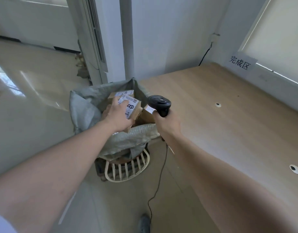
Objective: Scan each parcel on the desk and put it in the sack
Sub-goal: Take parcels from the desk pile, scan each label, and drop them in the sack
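Wooden desk (229, 115) spreading right of the right hand. Grey woven sack (87, 108), mouth open, draped over a white wire stand (128, 169), directly under the left hand. Cardboard parcel (133, 108) with a white shipping label, gripped by the left hand (118, 115) over the sack's mouth, above other boxes inside. Black barcode scanner (160, 102) clasped by its handle in the right hand (166, 123), just right of the parcel, cable (160, 179) trailing down.
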The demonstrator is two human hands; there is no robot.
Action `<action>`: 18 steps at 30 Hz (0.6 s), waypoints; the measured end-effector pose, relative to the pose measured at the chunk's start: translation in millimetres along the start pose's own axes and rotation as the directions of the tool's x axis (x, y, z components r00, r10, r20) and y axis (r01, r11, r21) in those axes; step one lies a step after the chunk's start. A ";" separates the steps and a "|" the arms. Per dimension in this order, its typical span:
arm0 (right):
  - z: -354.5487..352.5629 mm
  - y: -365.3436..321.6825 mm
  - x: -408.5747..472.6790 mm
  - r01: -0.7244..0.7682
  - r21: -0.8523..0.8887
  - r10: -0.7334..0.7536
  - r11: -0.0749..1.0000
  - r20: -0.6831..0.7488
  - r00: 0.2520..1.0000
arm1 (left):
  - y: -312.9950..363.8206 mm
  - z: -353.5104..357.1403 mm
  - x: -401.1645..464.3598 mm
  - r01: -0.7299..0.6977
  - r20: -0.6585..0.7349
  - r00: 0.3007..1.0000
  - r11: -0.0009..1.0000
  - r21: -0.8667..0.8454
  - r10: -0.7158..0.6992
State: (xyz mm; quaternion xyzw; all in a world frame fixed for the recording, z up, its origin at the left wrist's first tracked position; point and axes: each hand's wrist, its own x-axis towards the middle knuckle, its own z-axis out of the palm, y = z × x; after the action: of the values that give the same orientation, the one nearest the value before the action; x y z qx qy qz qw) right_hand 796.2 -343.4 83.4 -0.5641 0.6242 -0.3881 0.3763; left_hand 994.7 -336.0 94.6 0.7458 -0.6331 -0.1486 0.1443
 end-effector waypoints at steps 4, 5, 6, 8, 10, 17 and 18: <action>38.9 4.3 38.9 -0.030 -0.021 0.031 0.999 0.034 0.999 | -32.9 4.0 29.6 0.036 0.074 0.996 0.999 0.036 -0.038; 46.3 4.6 46.6 -0.035 -0.031 0.037 0.999 0.042 0.998 | -39.3 5.2 36.1 0.043 0.084 0.995 0.998 0.050 -0.047; 53.3 5.1 53.3 -0.041 -0.039 0.043 0.998 0.052 0.998 | -45.7 7.2 42.4 0.048 0.091 0.994 0.997 0.059 -0.053; 66.4 5.1 63.8 -0.058 -0.043 0.061 0.997 0.068 0.996 | -58.1 11.1 53.9 0.052 0.116 0.991 0.997 0.064 -0.059; 79.4 4.3 71.0 -0.085 -0.052 0.089 0.995 0.081 0.993 | -74.2 15.4 66.0 0.047 0.152 0.987 0.997 0.069 -0.057; 128.2 -0.4 84.2 -0.142 -0.059 0.144 0.988 0.019 0.989 | -127.8 27.9 106.6 -0.059 0.316 0.948 0.996 0.071 0.033; 135.3 0.7 83.5 -0.156 -0.059 0.156 0.986 -0.006 0.988 | -135.1 30.9 111.0 -0.086 0.352 0.934 0.994 0.070 0.056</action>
State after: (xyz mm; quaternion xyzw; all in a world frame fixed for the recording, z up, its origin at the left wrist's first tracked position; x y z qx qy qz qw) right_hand 912.0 -434.7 23.9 -0.5240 0.6779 -0.3392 0.3883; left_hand 1121.0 -425.2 7.5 0.6896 -0.6809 -0.2468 0.0032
